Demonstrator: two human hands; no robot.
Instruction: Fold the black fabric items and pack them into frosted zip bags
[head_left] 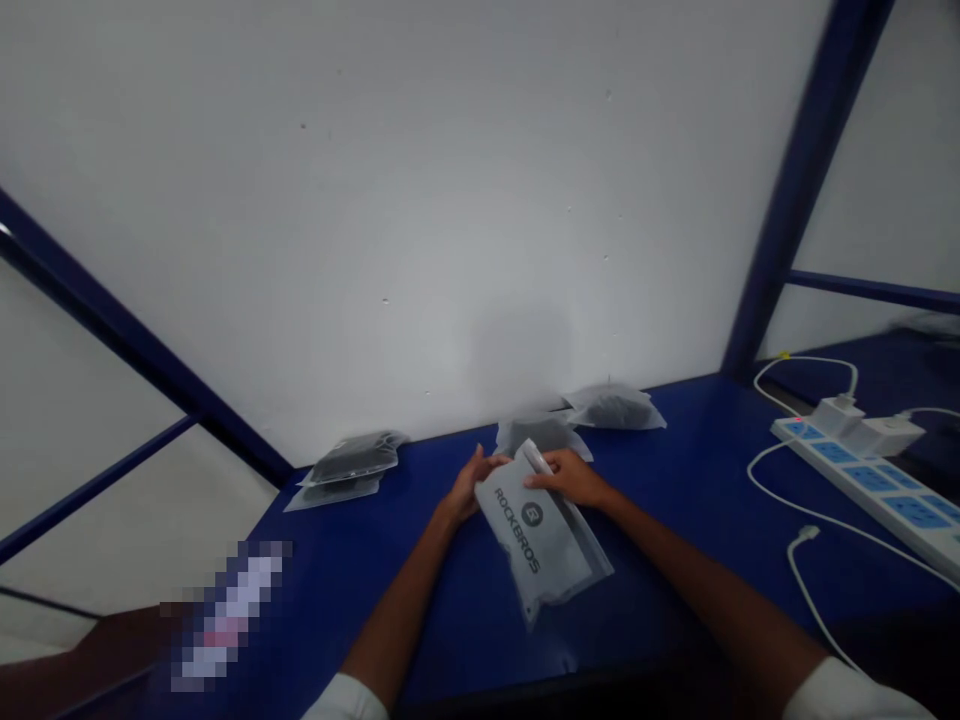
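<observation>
A frosted plastic pouch [536,540] printed "ROCKBROS" is held tilted above the blue table, near the middle. My right hand [571,478] grips its upper right edge, thumb on the printed face and fingers behind. At the pouch's upper left corner is my left hand [471,484], thumb raised and apart, with the other fingers partly hidden behind the pouch. Just beyond my hands lies another frosted pouch [544,432] with dark contents, partly covered by the held one.
More frosted pouches lie at the back right [613,408] and back left [352,462] of the blue table [450,640]. A white power strip [862,470] with plugged chargers and white cables is on the right. A person's arm [112,650] shows at the lower left.
</observation>
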